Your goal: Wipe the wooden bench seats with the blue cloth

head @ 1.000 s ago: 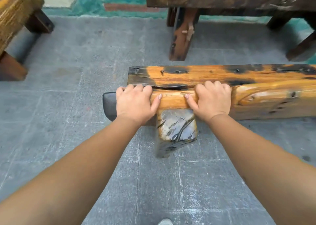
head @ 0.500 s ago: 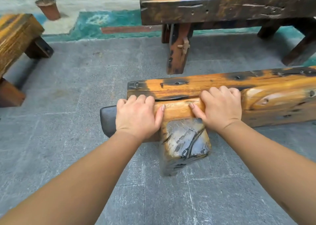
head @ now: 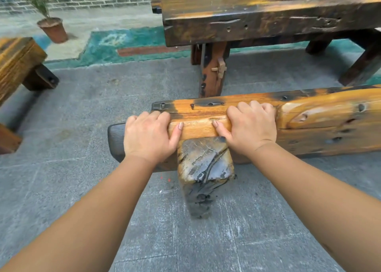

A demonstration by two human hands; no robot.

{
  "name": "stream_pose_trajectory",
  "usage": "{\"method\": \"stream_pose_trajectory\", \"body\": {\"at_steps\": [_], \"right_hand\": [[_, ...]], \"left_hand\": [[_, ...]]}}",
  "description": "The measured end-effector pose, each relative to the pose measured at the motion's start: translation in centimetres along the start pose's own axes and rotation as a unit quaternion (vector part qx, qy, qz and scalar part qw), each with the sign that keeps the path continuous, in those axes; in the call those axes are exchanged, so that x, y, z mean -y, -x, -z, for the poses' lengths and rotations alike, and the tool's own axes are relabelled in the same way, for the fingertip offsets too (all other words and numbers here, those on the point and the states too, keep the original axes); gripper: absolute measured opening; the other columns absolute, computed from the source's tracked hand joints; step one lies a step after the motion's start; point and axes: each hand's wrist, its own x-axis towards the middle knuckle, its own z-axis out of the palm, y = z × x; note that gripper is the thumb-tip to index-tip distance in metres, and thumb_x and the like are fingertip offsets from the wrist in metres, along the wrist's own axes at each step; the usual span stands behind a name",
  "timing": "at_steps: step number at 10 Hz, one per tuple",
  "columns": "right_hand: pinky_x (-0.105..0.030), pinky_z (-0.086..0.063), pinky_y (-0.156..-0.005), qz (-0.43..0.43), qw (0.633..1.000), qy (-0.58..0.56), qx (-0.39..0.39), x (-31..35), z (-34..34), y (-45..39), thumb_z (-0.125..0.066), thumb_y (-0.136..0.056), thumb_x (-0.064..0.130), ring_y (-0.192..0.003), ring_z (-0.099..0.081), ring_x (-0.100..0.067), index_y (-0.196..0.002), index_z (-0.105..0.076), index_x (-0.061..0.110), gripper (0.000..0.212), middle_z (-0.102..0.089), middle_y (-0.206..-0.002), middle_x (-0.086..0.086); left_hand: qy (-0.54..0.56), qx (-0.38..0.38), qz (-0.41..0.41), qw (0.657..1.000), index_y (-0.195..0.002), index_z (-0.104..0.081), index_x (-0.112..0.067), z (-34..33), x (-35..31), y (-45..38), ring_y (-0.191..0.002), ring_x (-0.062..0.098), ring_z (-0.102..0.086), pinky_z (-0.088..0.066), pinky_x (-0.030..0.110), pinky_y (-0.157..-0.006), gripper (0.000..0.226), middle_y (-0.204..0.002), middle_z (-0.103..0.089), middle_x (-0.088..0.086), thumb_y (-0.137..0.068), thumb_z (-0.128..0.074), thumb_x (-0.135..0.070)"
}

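Both hands, left (head: 148, 136) and right (head: 250, 127), grip bench seat (head: 321, 114) at frame centre (no cloth visible); wiping apparently unstarted.

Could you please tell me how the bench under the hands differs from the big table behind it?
The bench is mostly bright orange with charred patches, while the table is much darker brown. The bench sits low and rounded at its near edge; the table stands higher with a thick, square-edged slab. Both hands, left hand and right hand, grip the bench; nothing touches the table's front edge. Both are rough, weathered wood.
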Motion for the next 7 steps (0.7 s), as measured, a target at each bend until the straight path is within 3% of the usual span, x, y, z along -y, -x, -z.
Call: {"method": "stream_pose_trajectory", "body": {"at_steps": [2,4,5,6,7], "right_hand": [[-0.041,-0.031,-0.074,-0.010,0.999,-0.007,-0.034,0.3,-1.6,-2.1,-0.037,-0.087,0.066,-0.074,-0.051,-0.029,-0.071,-0.056,0.019,0.053,-0.058,-0.074,-0.003],[-0.040,-0.027,-0.069,-0.008,0.999,0.005,0.035,0.1,-0.9,-2.4,-0.035,-0.088,0.069,-0.070,-0.045,-0.025,-0.072,-0.049,0.024,0.049,-0.053,-0.073,-0.001],[-0.043,-0.034,-0.078,-0.002,0.977,-0.005,0.211,0.4,2.4,-3.1,-0.017,-0.089,0.073,-0.086,-0.051,-0.025,-0.086,-0.053,0.027,0.059,-0.061,-0.092,-0.003],[-0.053,-0.025,-0.108,-0.036,0.937,-0.056,0.342,-0.3,6.2,-5.8,-0.004,-0.079,0.082,-0.137,-0.034,-0.027,-0.139,-0.043,0.035,0.085,-0.046,-0.146,-0.006],[-0.054,-0.007,-0.116,-0.066,0.946,-0.070,0.310,-0.9,10.7,-8.4,-0.005,-0.068,0.093,-0.150,0.000,-0.021,-0.154,-0.002,0.040,0.101,-0.010,-0.164,0.002]], "left_hand": [[0.002,-0.023,0.004,1.000,-0.074,-0.048,-0.019,-1.3,1.4,-2.1,-0.071,0.030,-0.054,-0.035,0.041,-0.071,0.045,-0.073,-0.060,0.004,-0.092,-0.030,-0.055],[-0.043,0.062,0.001,0.997,-0.078,-0.044,-0.021,-0.3,1.2,-2.7,-0.072,0.028,-0.052,-0.035,0.040,-0.068,0.044,-0.078,-0.055,0.003,-0.093,-0.026,-0.058],[-0.036,0.228,0.028,0.973,-0.101,-0.047,-0.025,2.7,0.7,-3.0,-0.096,0.026,-0.054,-0.041,0.043,-0.086,0.055,-0.105,-0.060,0.005,-0.091,-0.011,-0.065],[0.016,0.297,0.035,0.954,-0.150,-0.017,-0.033,6.9,0.4,-4.4,-0.142,0.027,-0.026,-0.026,0.049,-0.111,0.080,-0.155,-0.029,0.006,-0.083,-0.008,-0.076],[0.057,0.249,0.017,0.967,-0.152,0.001,-0.038,12.0,-0.1,-6.5,-0.149,0.021,-0.001,-0.015,0.050,-0.117,0.089,-0.163,-0.003,-0.001,-0.075,-0.008,-0.083]]}}
